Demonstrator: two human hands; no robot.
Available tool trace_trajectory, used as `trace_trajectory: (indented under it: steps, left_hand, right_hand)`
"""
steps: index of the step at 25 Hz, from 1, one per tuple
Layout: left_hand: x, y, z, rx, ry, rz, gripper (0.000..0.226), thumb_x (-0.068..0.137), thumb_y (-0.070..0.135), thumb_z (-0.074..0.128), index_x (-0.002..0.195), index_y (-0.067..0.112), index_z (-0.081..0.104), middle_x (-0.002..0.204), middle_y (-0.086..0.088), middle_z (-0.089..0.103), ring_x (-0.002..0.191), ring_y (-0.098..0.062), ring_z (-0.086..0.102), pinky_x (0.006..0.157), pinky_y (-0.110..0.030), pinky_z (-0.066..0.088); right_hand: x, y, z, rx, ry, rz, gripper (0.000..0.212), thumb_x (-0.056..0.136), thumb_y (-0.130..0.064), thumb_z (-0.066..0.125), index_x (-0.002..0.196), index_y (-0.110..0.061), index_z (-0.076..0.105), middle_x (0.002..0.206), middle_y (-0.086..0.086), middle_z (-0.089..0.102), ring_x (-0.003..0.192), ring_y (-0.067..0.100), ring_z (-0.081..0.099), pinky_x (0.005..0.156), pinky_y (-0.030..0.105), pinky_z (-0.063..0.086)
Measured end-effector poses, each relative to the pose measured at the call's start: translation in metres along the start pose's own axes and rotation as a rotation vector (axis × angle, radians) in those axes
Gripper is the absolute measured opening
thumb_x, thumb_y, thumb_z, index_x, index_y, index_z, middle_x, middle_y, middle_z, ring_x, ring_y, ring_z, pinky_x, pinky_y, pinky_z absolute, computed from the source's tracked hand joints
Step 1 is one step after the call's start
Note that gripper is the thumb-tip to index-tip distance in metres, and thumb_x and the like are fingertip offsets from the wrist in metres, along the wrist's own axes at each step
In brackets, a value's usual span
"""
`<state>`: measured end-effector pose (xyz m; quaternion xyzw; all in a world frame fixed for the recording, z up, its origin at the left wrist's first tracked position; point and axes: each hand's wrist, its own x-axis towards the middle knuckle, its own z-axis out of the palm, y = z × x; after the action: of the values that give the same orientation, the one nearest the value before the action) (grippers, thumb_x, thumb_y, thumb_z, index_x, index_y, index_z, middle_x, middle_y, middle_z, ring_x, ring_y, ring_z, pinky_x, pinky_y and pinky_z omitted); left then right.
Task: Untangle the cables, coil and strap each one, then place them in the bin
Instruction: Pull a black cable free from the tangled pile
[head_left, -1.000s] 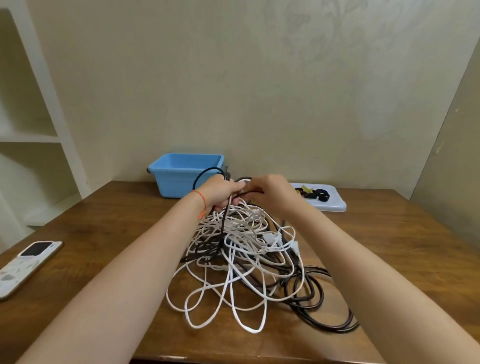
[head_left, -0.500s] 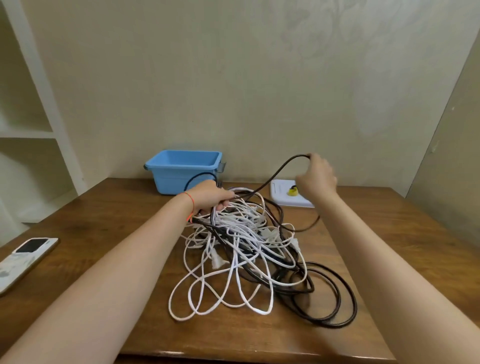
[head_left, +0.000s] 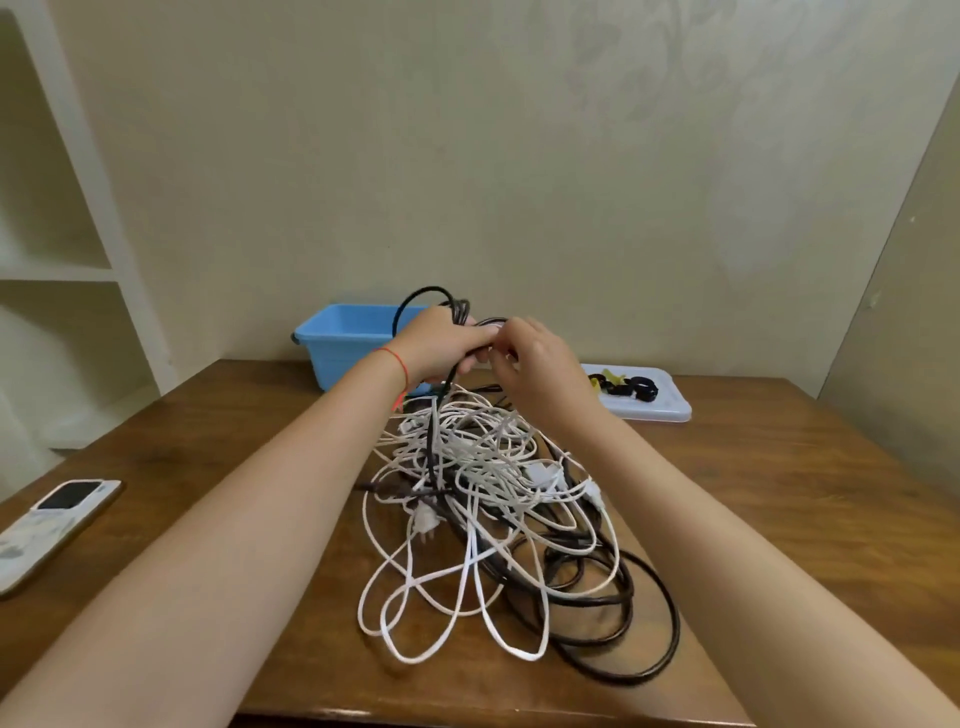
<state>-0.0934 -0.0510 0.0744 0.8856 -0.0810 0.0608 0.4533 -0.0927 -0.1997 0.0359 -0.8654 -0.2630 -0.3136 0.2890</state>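
Right hand (head_left: 540, 364) back from raised pull, now meeting left hand (head_left: 441, 345) at frame centre. Left clenched round black cable (head_left: 654, 613) loops; right pinching same strand. Tangle mid-frame, bin (head_left: 343, 338) behind. Advice: feed each loop evenly, keep white cables (head_left: 467, 545) clear.

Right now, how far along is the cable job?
Early stage. Done: nothing visibly finished; no coiled cable shows in the blue bin, though its floor is partly hidden. In hand: the left hand grips loops of the black cable while the right hand pinches it beside them. Left: the white cables lie tangled with it on the table; the straps sit on the tray.
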Motion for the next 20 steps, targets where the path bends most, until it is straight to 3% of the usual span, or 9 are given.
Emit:
trace_trajectory:
  steps: [3, 6, 8, 11, 12, 14, 17, 20]
  left_hand:
    - [-0.005, -0.021, 0.008, -0.098, -0.020, -0.099, 0.043, 0.094, 0.048, 0.058, 0.068, 0.015, 0.054, 0.056, -0.006, 0.055, 0.035, -0.013, 0.033, 0.041, -0.021, 0.025]
    - [-0.009, -0.033, 0.024, -0.088, -0.054, -0.167, 0.044, 0.097, 0.049, 0.054, 0.072, 0.014, 0.056, 0.055, -0.006, 0.060, 0.031, -0.010, 0.031, 0.040, -0.022, 0.026]
    - [-0.011, -0.042, 0.027, -0.066, -0.142, -0.226, 0.044, 0.100, 0.046, 0.050, 0.080, 0.008, 0.061, 0.059, -0.008, 0.066, 0.031, -0.009, 0.028, 0.038, -0.021, 0.025]
    - [-0.014, -0.060, 0.018, -0.114, -0.169, -0.308, 0.039, 0.102, 0.039, 0.048, 0.089, 0.005, 0.062, 0.055, -0.003, 0.065, 0.033, -0.008, 0.028, 0.037, -0.019, 0.023]
    - [-0.015, -0.064, 0.015, -0.118, -0.137, -0.312, 0.038, 0.102, 0.038, 0.048, 0.087, 0.006, 0.062, 0.052, -0.001, 0.061, 0.034, -0.008, 0.030, 0.038, -0.019, 0.023]
    - [-0.009, -0.066, 0.012, 0.019, -0.067, -0.263, 0.037, 0.102, 0.035, 0.050, 0.078, 0.009, 0.063, 0.052, -0.003, 0.056, 0.036, -0.011, 0.035, 0.040, -0.021, 0.030]
    - [0.004, -0.051, 0.011, 0.308, 0.049, -0.088, 0.036, 0.098, 0.030, 0.055, 0.075, 0.004, 0.064, 0.073, -0.018, 0.066, 0.059, -0.026, 0.056, 0.065, -0.037, 0.050]
    - [0.012, -0.014, 0.008, 0.507, 0.128, 0.019, 0.043, 0.097, 0.043, 0.054, 0.070, 0.009, 0.055, 0.068, -0.009, 0.057, 0.073, -0.030, 0.058, 0.067, -0.036, 0.045]
  right_hand:
    - [-0.008, -0.004, 0.000, 0.122, -0.163, 0.119, 0.018, 0.095, -0.023, 0.062, 0.101, -0.009, 0.052, 0.076, 0.001, 0.056, 0.068, 0.022, 0.050, 0.060, 0.034, 0.037]
    - [-0.004, -0.002, 0.000, -0.189, -0.277, 0.137, 0.019, 0.096, -0.027, 0.058, 0.103, -0.011, 0.065, 0.092, 0.010, 0.068, 0.087, 0.030, 0.061, 0.066, 0.034, 0.044]
    - [0.009, 0.010, -0.014, -0.211, -0.171, 0.219, 0.020, 0.097, -0.024, 0.057, 0.103, -0.011, 0.071, 0.099, 0.014, 0.070, 0.094, 0.034, 0.062, 0.069, 0.033, 0.043]
    - [0.024, 0.043, -0.060, 0.001, 0.189, 0.477, 0.023, 0.098, -0.022, 0.056, 0.101, -0.007, 0.073, 0.098, 0.016, 0.071, 0.086, 0.030, 0.059, 0.070, 0.032, 0.040]
    - [0.024, 0.054, -0.070, -0.002, 0.232, 0.552, 0.023, 0.098, -0.022, 0.055, 0.101, -0.007, 0.073, 0.097, 0.015, 0.071, 0.083, 0.028, 0.057, 0.068, 0.031, 0.039]
    - [0.019, 0.063, -0.072, -0.121, 0.101, 0.622, 0.021, 0.096, -0.016, 0.053, 0.099, -0.008, 0.073, 0.099, 0.014, 0.070, 0.085, 0.029, 0.058, 0.070, 0.032, 0.042]
    - [0.010, 0.046, -0.055, -0.200, -0.182, 0.508, 0.031, 0.088, -0.004, 0.049, 0.103, -0.019, 0.073, 0.112, 0.005, 0.068, 0.096, 0.030, 0.062, 0.084, 0.034, 0.050]
    - [0.009, 0.016, -0.044, 0.037, -0.211, 0.288, 0.028, 0.089, -0.008, 0.052, 0.107, -0.017, 0.071, 0.107, -0.002, 0.067, 0.094, 0.019, 0.061, 0.082, 0.026, 0.046]
